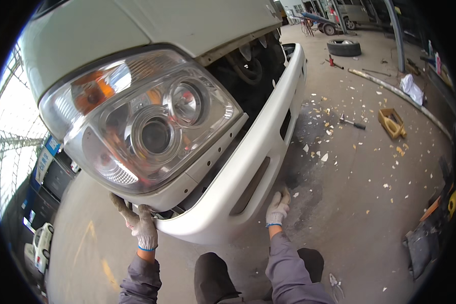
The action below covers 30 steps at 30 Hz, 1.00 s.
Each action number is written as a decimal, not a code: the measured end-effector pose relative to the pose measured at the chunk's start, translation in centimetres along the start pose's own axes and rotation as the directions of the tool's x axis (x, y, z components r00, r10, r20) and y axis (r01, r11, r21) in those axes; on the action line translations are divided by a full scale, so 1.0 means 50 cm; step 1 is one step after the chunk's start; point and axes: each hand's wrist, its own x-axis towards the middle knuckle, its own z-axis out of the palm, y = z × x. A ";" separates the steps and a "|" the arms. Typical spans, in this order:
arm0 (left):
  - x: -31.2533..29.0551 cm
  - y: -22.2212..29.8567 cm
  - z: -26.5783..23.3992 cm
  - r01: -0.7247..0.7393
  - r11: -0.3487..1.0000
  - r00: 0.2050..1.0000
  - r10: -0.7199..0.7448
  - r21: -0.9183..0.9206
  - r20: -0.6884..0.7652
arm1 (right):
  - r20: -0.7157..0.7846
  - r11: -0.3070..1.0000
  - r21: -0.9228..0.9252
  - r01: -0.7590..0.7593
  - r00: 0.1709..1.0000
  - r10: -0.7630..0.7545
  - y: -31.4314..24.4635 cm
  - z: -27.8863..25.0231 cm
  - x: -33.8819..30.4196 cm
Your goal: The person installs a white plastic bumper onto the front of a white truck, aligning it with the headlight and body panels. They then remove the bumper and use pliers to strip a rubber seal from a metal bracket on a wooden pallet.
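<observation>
You're apparently steadying the bumper, left hand at its end, right hand beside it, grips unclear, next probably needing even support.

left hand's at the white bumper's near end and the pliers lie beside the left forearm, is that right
Not quite: the head view shows the pliers beside the right forearm. The left hand is at the near end of the white bumper, as you say.

The bumper ran below the headlight; right of both, on the floor, a hammer lay between pliers and a tyre.
</observation>
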 end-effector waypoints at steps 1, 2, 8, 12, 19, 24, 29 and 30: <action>0.004 -0.002 0.005 -0.023 1.000 1.000 0.023 0.010 0.013 | 0.042 0.989 -0.120 -0.085 0.995 0.091 0.070 -0.028 -0.024; 0.009 0.005 0.007 -0.047 0.999 0.999 0.047 0.016 0.018 | 0.142 0.910 -0.336 -0.244 0.942 0.304 0.155 -0.053 -0.050; 0.017 -0.018 0.019 -0.110 0.994 0.994 0.110 0.014 0.005 | 0.258 0.754 -0.542 -0.370 0.781 0.569 0.270 -0.021 -0.096; -0.002 -0.056 -0.001 -0.119 0.992 0.993 0.118 0.042 0.013 | 0.355 0.900 -0.363 -0.242 0.857 0.374 0.197 0.004 -0.059; 0.006 0.026 0.034 -0.111 0.989 0.992 0.104 0.099 0.072 | 0.261 0.643 -0.016 -0.766 0.618 0.742 0.304 0.003 0.003; -0.008 0.000 0.010 -0.053 0.997 0.999 0.052 0.053 0.010 | 0.381 0.543 0.148 -0.826 0.555 0.740 0.307 0.009 -0.016; -0.006 -0.015 -0.002 -0.094 0.995 0.994 0.095 0.024 -0.048 | 0.403 0.521 0.232 -0.822 0.568 0.718 0.328 -0.001 0.005; -0.003 -0.006 0.033 -0.107 0.994 0.993 0.107 0.006 -0.044 | 0.387 0.539 0.238 -0.808 0.588 0.710 0.349 -0.005 0.037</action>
